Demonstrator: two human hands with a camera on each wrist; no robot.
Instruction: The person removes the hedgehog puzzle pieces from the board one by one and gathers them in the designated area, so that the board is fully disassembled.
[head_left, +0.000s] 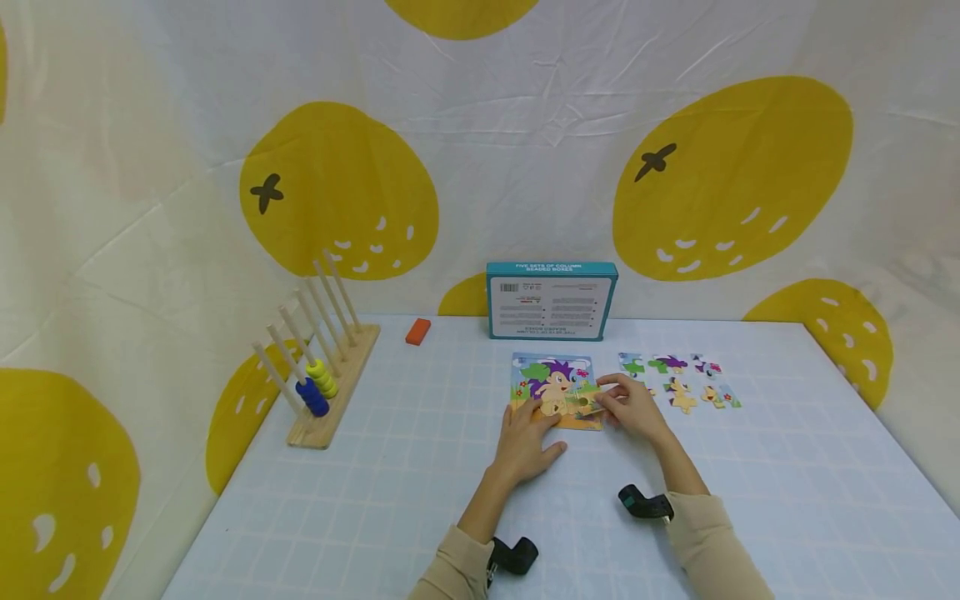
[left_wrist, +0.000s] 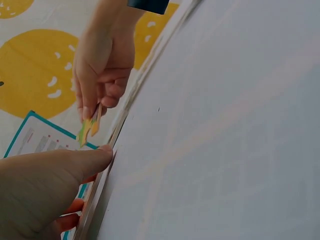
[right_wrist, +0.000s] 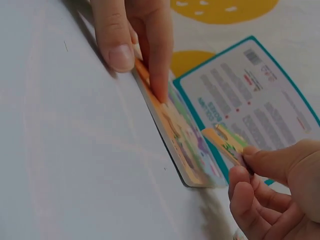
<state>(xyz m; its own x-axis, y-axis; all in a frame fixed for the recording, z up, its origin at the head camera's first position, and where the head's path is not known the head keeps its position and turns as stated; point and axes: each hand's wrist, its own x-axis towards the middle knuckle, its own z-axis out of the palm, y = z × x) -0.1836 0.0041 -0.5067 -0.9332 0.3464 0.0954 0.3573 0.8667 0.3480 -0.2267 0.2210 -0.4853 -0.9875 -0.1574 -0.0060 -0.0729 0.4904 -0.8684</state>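
Observation:
A hedgehog picture puzzle board lies on the table in front of both hands. My left hand rests at its lower left, fingertips on the picture and thumb out to the side near the front edge. Between thumb and fingers, my right hand pinches a jigsaw piece. That piece, green and orange-yellow, is tilted above the right part of the board in the right wrist view. Several loose jigsaw pieces lie to the right of the board, some partly hidden by the right hand.
A teal and white box stands upright behind the board. To the left is a wooden peg stand with blue rings and yellow rings on its pegs. An orange block lies near the back edge.

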